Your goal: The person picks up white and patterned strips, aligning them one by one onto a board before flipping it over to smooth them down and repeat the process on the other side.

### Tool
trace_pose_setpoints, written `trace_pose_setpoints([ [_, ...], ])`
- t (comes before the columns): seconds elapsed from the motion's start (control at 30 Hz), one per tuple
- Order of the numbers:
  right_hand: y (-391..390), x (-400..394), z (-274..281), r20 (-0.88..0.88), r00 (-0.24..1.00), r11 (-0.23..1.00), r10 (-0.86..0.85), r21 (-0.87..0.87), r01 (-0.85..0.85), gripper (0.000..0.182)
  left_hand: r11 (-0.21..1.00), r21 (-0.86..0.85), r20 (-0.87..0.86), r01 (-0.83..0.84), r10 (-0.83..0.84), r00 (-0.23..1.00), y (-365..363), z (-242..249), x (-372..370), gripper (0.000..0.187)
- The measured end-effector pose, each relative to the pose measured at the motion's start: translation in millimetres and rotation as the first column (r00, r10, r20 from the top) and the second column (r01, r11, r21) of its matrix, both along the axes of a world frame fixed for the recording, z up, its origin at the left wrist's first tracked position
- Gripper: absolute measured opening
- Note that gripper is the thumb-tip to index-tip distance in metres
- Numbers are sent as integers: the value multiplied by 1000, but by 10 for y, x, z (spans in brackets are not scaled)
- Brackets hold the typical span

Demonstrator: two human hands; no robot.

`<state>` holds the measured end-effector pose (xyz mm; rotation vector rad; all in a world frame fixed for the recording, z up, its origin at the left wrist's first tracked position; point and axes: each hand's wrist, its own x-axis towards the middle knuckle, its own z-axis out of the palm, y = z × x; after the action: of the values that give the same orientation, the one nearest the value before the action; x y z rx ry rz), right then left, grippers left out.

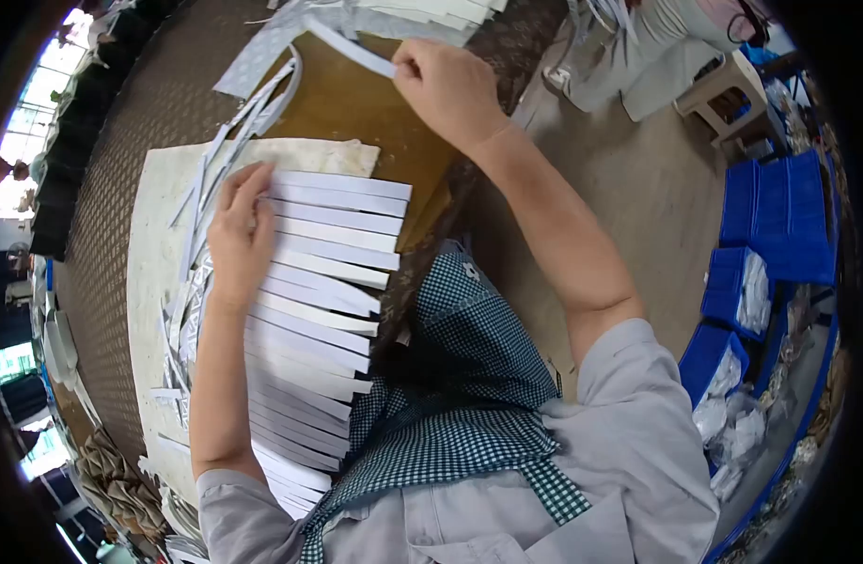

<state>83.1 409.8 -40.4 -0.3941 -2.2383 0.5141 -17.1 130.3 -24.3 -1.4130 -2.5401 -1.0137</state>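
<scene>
My right hand (450,94) is closed in a pinch on the end of a white strip (352,49), held over the brown board (356,103). The strip runs up and left from my fingers. My left hand (239,235) lies at the left ends of a long row of white strips (342,226), its fingers bent and drawn together at the end of the top strip. The strips overlap in a staggered row toward my lap, over a pale board (159,244). My left fingers partly hide their ends.
Thin curled offcuts (182,320) lie left of my left hand. Grey sheeting (253,61) is at the back of the patterned table (102,216). To the right stand blue bins (732,291) with clear bags and a beige stool (728,94). Another person's light-clothed legs (657,56) show at upper right.
</scene>
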Motion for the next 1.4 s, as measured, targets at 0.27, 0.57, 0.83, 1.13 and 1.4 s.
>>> trace_pose_setpoints([
  [0.27, -75, 335, -339, -245, 938, 852, 247, -406, -330, 6, 995, -8, 13, -102, 102, 995, 23, -106, -2, 36],
  [0.57, 45, 405, -338, -369, 869, 684, 330, -541, -489, 11, 993, -38, -64, -116, 114, 991, -16, -181, 9, 36],
  [0.83, 178, 477, -460, -682, 683, 366, 262, -585, -724, 13, 989, -88, -107, -115, 105, 989, -15, -173, 31, 35],
  [1.13, 381, 454, -455, -644, 640, 342, 419, -541, -768, 17, 982, -132, -111, -133, 118, 987, -42, -157, 7, 37],
  [1.4, 365, 484, -394, -618, 690, 264, 377, -643, -719, 17, 978, -63, 60, -197, 200, 978, -68, -148, -65, 40],
])
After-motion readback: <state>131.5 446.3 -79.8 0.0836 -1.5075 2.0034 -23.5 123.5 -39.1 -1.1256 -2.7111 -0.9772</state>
